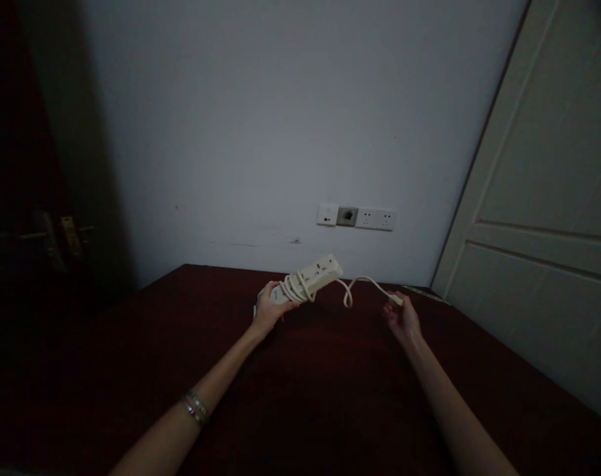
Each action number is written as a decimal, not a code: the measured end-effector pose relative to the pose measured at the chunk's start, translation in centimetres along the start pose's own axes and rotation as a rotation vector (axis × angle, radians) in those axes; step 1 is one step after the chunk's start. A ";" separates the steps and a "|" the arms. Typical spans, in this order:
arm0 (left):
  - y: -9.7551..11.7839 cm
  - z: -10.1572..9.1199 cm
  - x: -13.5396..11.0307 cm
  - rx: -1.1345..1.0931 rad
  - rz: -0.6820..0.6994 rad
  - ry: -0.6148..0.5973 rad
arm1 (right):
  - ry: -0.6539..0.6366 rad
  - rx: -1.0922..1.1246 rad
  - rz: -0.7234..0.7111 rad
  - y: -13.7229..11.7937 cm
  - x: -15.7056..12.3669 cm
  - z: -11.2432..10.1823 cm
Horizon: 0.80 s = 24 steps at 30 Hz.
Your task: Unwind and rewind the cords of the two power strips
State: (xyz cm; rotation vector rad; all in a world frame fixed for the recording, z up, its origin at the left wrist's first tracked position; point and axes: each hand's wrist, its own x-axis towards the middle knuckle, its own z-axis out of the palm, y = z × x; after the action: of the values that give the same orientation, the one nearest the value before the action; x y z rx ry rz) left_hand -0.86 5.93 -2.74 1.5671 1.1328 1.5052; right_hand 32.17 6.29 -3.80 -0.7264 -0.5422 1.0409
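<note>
My left hand (270, 307) is closed around the near end of a white power strip (321, 270), which tilts up to the right above a dark red surface. Several turns of the strip's white cord (293, 289) are wrapped about its middle. From the strip's far end a loose, curling stretch of cord runs across to my right hand (402, 320). There, the thumb and fingers pinch the pale plug (396, 299) at the cord's end. The plug's pins cannot be made out in the dim light.
The dark red tabletop (330, 377) reaches back to a white wall. Low on the wall are a double socket plate (376, 219), a grey plate (347, 216) and a white switch plate (326, 214). A pale panelled door (538, 258) stands right; a door handle (47, 235) shows left.
</note>
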 end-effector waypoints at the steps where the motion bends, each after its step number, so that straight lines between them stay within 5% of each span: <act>1: 0.0 -0.2 0.2 0.003 0.018 0.091 | -0.022 0.003 0.025 -0.1 0.1 -0.4; 6: -0.5 -1.7 1.2 0.284 0.125 0.410 | -0.109 0.037 0.103 -0.8 0.0 -1.7; 10: -0.6 -3.0 1.6 0.496 0.137 0.381 | -0.122 0.104 0.066 -2.8 0.0 -2.1; 14: 0.8 -4.0 1.7 0.573 0.252 0.176 | -0.077 0.236 -0.025 -4.9 0.6 -3.1; 17: 2.3 -4.7 1.5 0.514 0.322 -0.098 | 0.030 0.320 -0.109 -5.4 1.2 -4.3; 21: 3.4 -5.0 1.0 0.424 0.273 -0.499 | 0.112 0.323 -0.142 -4.9 2.0 -5.3; 24: 3.2 -5.0 0.8 0.429 0.179 -0.613 | 0.147 0.306 -0.142 -4.3 2.5 -5.7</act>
State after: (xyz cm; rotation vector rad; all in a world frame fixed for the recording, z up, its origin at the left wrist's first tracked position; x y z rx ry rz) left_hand -5.43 4.97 0.98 2.2653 0.9988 0.7936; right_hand 39.67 5.59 -4.04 -0.4811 -0.2937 0.9050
